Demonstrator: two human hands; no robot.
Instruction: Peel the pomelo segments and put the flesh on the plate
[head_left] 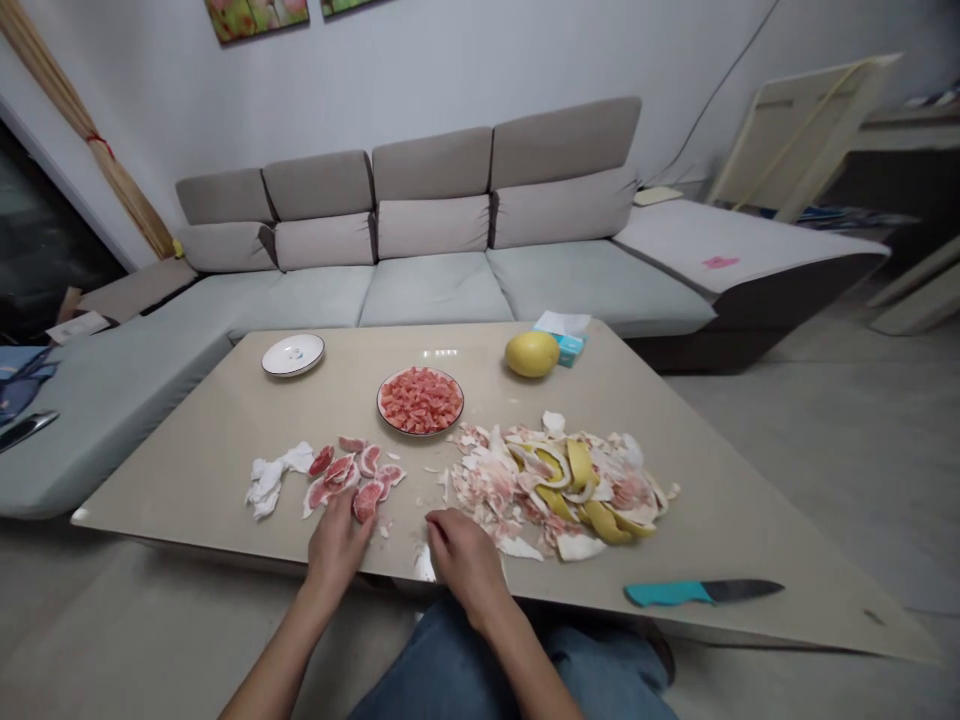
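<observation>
From my head view, the left hand [337, 545] is narrow and touches the peeled pomelo segments [352, 482], but I cannot tell if it grips one, while the right hand [466, 560] is curled just beside the pile of pomelo peel [562, 490]. Ahead of the hands on the table [187, 470] are one plate of pomelo pulp [420, 432], one white plate [292, 355], one whole pomelo [531, 353] and one tissue box [571, 349] with print too small to read. Left of the left hand lies crumpled white pith [271, 480], and right of the right hand lies one teal-handled knife [701, 592].
</observation>
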